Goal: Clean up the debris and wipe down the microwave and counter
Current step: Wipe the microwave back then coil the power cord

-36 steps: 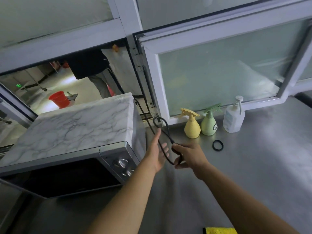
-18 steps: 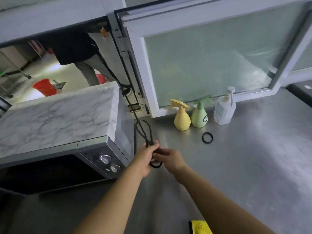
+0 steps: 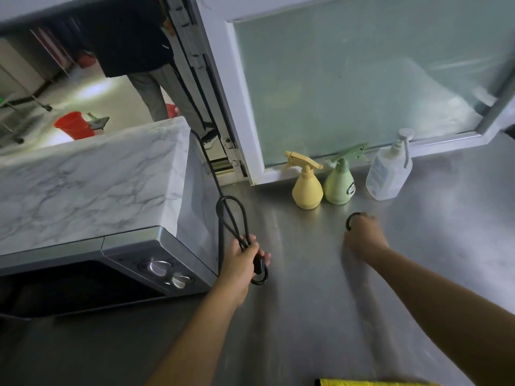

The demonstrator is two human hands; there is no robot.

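Left hand: the left hand (image 3: 242,260) is beside the microwave's right wall, fingers curled round a folded black cord (image 3: 232,218), gripping it tight where the strands bunch.
Cord: one loop stands up above the fist, a smaller loop pokes out below it by the wrist, and a single strand runs up and back past the microwave's rear corner towards the window frame.
Right hand: the right hand (image 3: 362,235) is out over the counter, well apart from the left, knuckles up and motion-blurred. Its fingertips are right at a small black ring (image 3: 351,220); whether they pinch it or merely touch it, I cannot tell.
Ring: lying on the steel just in front of the bottles, partly covered by the fingers.
Microwave: the microwave (image 3: 92,190) sits on the left of the counter, marble-patterned top, silver front, two knobs at its right edge, dark door glass.
Counter: the counter (image 3: 418,274) is brushed steel and fills the right and the foreground.
Bottles: yellow sprayer (image 3: 306,185), green sprayer (image 3: 338,185) and clear pump bottle (image 3: 388,174) stand in a row against the window frame (image 3: 237,107), the two sprayers just beside each other.
Cloth: a yellow cloth (image 3: 370,382) peeks in at the bottom edge.
Beyond the opening: a red bucket (image 3: 73,125) on a pale floor and a person's legs behind the microwave.
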